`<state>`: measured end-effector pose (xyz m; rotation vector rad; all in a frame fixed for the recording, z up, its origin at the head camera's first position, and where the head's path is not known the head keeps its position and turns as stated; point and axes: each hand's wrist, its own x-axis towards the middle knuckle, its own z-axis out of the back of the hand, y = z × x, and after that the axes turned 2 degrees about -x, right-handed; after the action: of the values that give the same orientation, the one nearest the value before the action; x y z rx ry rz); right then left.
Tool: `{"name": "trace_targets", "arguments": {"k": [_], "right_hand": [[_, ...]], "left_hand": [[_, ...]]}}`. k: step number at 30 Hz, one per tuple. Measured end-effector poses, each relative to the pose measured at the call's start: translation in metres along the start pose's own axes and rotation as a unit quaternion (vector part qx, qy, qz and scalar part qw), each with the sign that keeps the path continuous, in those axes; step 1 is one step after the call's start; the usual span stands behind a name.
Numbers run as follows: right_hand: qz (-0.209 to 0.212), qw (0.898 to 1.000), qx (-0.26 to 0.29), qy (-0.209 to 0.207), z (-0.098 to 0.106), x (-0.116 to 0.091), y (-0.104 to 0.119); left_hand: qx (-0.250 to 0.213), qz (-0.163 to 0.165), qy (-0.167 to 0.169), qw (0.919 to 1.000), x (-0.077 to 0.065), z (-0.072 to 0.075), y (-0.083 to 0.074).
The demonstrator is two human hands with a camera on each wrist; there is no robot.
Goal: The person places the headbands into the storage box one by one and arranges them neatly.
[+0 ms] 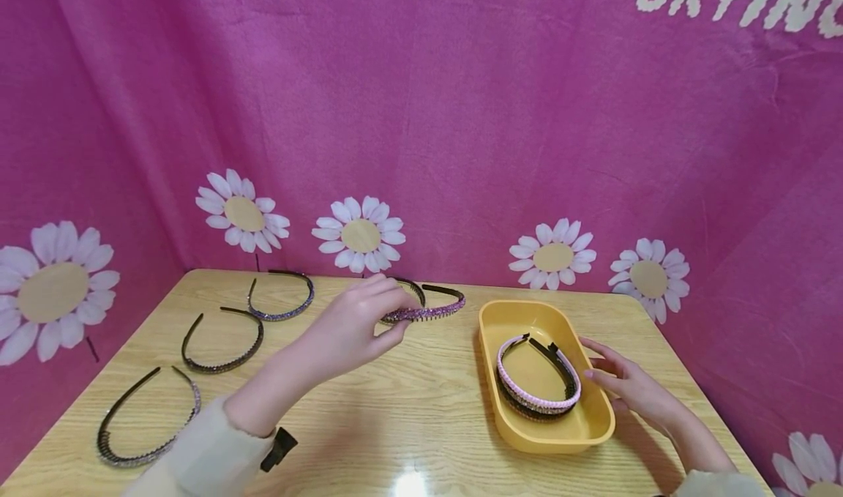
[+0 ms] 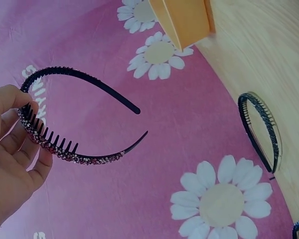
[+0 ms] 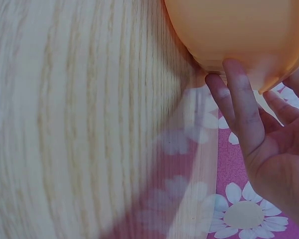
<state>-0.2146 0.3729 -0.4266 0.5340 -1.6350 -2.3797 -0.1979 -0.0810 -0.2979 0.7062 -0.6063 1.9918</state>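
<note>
My left hand [image 1: 358,325] pinches a headband [image 1: 444,311] between thumb and fingers, above the back of the table. Red-pink glitter stones and a row of comb teeth show on this headband in the left wrist view. Beyond the hand lies a dark headband [image 2: 259,129], partly hidden in the head view. My right hand [image 1: 635,391] touches the right side of a yellow plastic tray [image 1: 530,441] with nearly straight fingers. Inside the tray, a pink beaded headband [image 1: 523,397] rests on at least one dark, glittery headband [image 1: 520,408].
On the table's left side lie a blue glitter headband [image 1: 283,315], a dark one [image 1: 220,369] and a silvery one [image 1: 141,459], spaced apart. A pink curtain [image 1: 428,116] with daisies hangs round the wooden table [image 1: 395,424].
</note>
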Motion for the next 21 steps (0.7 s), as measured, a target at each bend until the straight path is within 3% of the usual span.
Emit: {"name": "trace_targets", "arguments": {"k": [21], "right_hand": [[0.013, 1.0, 0.011, 0.01, 0.0, -0.001, -0.001]], "left_hand": [[0.007, -0.031, -0.009, 0.9994, 0.028, -0.028, -0.016]]}}
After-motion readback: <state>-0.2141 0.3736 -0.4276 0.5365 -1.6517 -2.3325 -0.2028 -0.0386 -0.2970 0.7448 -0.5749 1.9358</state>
